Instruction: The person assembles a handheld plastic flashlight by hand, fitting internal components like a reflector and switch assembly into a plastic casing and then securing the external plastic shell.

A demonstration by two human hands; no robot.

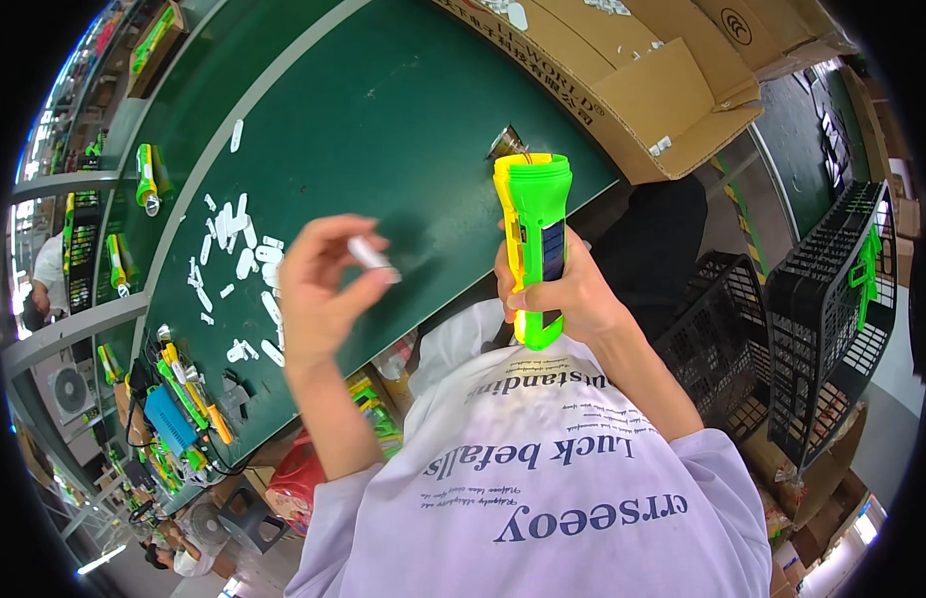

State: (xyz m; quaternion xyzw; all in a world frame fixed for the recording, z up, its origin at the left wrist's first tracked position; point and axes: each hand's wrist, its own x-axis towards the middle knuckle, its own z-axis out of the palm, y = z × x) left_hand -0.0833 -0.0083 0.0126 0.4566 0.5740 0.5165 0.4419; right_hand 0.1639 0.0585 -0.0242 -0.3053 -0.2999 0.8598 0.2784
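Note:
My right hand is closed round the handle of a green and yellow flashlight body, held upright near the table's edge. A dark panel sits on its green side, and a silver reflector cup hangs by the open top. To the left, my left hand is raised over the table and pinches a small white plastic part between thumb and fingers. Beside that hand, several loose white plastic parts lie scattered on the green table.
A large cardboard box borders the table at the far right. Black plastic crates stand on the right. Tools and a blue device lie at the left end. More flashlights rest beyond the metal rail.

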